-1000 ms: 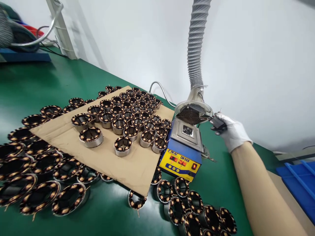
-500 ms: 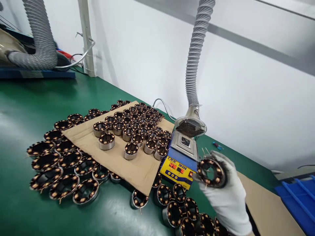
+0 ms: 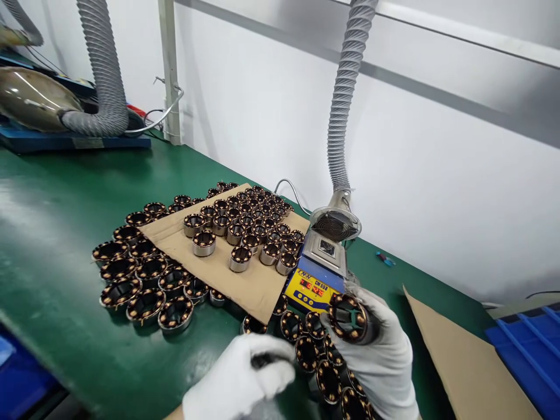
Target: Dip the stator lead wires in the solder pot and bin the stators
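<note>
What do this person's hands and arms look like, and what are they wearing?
The left hand and right hand both wear plain white gloves that cover the fingers. The right one looks greyish toward the fingers. No lettering or cables show on them. Little of the arms is in view, and no sleeve shows.

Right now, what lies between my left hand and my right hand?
Several copper-wound rings on the green table; the head view shows them.
</note>
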`<state>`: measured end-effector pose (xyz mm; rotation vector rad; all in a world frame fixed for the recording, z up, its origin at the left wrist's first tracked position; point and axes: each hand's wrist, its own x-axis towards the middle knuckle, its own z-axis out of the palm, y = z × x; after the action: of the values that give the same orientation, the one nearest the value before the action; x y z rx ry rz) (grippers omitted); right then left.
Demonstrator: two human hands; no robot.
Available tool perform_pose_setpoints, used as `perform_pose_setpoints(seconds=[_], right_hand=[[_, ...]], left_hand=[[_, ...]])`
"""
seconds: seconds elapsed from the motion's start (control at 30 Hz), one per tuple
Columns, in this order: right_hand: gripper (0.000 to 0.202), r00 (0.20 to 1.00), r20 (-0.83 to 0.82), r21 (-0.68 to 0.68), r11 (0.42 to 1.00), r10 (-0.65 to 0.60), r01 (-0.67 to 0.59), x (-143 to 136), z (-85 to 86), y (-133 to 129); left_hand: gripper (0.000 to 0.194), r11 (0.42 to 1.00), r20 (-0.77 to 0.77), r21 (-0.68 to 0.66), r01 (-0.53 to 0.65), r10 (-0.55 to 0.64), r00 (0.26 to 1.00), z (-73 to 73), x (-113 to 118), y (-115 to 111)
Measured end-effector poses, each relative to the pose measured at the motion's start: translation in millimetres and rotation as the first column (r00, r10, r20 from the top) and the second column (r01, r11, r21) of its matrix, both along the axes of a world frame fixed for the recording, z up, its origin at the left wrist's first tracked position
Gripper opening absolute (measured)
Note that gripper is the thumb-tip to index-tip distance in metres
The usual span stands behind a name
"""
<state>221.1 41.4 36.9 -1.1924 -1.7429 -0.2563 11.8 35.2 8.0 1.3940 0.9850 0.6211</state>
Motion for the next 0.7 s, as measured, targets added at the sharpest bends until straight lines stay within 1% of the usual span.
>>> perform_pose_setpoints(seconds=[0.03, 0.07, 0.13, 0.2, 0.23, 0.27, 0.3, 0.33, 0.37, 0.4, 0.43, 0.47, 0.5, 0.53, 0.57, 0.6, 0.63, 0.67, 0.7], right_hand=[[0.057, 0.999, 0.036, -0.012, 1.0, 0.007, -0.006, 0.2, 1.1, -2.0], [0.056, 0.997, 0.072, -0.023, 1.0, 0.013, -0.011, -0.2, 2.8, -3.7], [0.053, 0.991, 0.132, -0.046, 0.999, 0.021, -0.015, -2.3, 7.0, -6.7], [0.048, 0.989, 0.148, -0.068, 0.998, 0.002, 0.008, -5.2, 11.5, -9.5], [0.049, 0.991, 0.132, -0.094, 0.995, -0.002, 0.014, -6.6, 14.1, -11.0], [0.051, 0.996, 0.094, -0.145, 0.989, 0.003, 0.011, -7.8, 17.0, -12.5], [0.053, 0.999, 0.032, -0.227, 0.974, 0.023, -0.015, -9.0, 20.4, -14.2], [0.054, 0.997, -0.06, -0.336, 0.939, 0.05, -0.068, -10.2, 24.4, -15.7], [0.053, 0.982, -0.178, -0.463, 0.875, 0.066, -0.143, -11.6, 28.6, -17.0], [0.053, 0.95, -0.307, -0.581, 0.78, 0.052, -0.23, -13.3, 33.0, -18.1], [0.054, 0.905, -0.425, -0.667, 0.674, 0.005, -0.317, -15.2, 37.0, -18.7], [0.055, 0.856, -0.515, -0.717, 0.575, -0.054, -0.395, -16.9, 40.4, -18.8], [0.055, 0.815, -0.57, -0.742, 0.49, -0.103, -0.458, -18.0, 43.1, -18.4], [0.054, 0.788, -0.602, -0.749, 0.431, -0.127, -0.503, -18.1, 44.8, -17.3], [0.052, 0.772, -0.622, -0.746, 0.398, -0.129, -0.534, -16.6, 45.6, -15.3], [0.052, 0.76, -0.638, -0.736, 0.39, -0.125, -0.554, -13.0, 45.8, -12.3], [0.052, 0.746, -0.653, -0.72, 0.411, -0.131, -0.559, -7.3, 45.4, -7.8], [0.053, 0.722, -0.673, -0.696, 0.466, -0.158, -0.546, 0.5, 44.7, -1.6], [0.056, 0.687, -0.699, -0.662, 0.544, -0.199, -0.516, 9.8, 43.6, 6.5]], left_hand=[[0.033, 0.998, 0.105, -0.053, 0.038, -0.032, 0.994, 13.1, 7.8, 4.9], [0.034, 0.992, 0.202, -0.087, 0.097, -0.078, 0.976, 23.8, 15.0, 9.0], [0.024, 0.976, 0.316, -0.086, 0.2, -0.164, 0.934, 38.1, 27.0, 14.4], [0.008, 0.974, 0.358, -0.048, 0.219, -0.188, 0.914, 44.2, 34.8, 17.1], [0.006, 0.98, 0.367, -0.044, 0.195, -0.166, 0.916, 44.9, 37.1, 18.0], [0.005, 0.984, 0.368, -0.056, 0.168, -0.136, 0.92, 44.4, 38.7, 18.8], [0.006, 0.986, 0.364, -0.083, 0.144, -0.105, 0.925, 43.1, 39.5, 19.8], [0.005, 0.986, 0.358, -0.112, 0.125, -0.078, 0.93, 41.2, 39.8, 20.9], [0.005, 0.985, 0.355, -0.134, 0.108, -0.054, 0.933, 39.1, 39.6, 22.1], [0.006, 0.985, 0.365, -0.146, 0.096, -0.037, 0.93, 37.0, 39.1, 23.4], [0.009, 0.985, 0.376, -0.146, 0.094, -0.032, 0.926, 35.1, 38.0, 24.5], [0.013, 0.987, 0.378, -0.126, 0.103, -0.048, 0.924, 33.2, 36.3, 25.2], [0.015, 0.988, 0.367, -0.094, 0.12, -0.077, 0.927, 31.3, 33.6, 25.4], [0.017, 0.989, 0.337, -0.055, 0.134, -0.108, 0.935, 28.7, 29.5, 24.8], [0.018, 0.989, 0.294, -0.006, 0.148, -0.14, 0.946, 25.0, 23.9, 23.5], [0.019, 0.988, 0.236, 0.063, 0.144, -0.155, 0.959, 19.5, 16.6, 21.3], [0.019, 0.981, 0.167, 0.15, 0.123, -0.147, 0.975, 12.0, 7.6, 18.3], [0.019, 0.964, 0.089, 0.244, 0.104, -0.13, 0.988, 2.4, -2.8, 14.6], [0.019, 0.929, -0.01, 0.362, 0.071, -0.072, 0.997, -8.9, -13.9, 10.2]])
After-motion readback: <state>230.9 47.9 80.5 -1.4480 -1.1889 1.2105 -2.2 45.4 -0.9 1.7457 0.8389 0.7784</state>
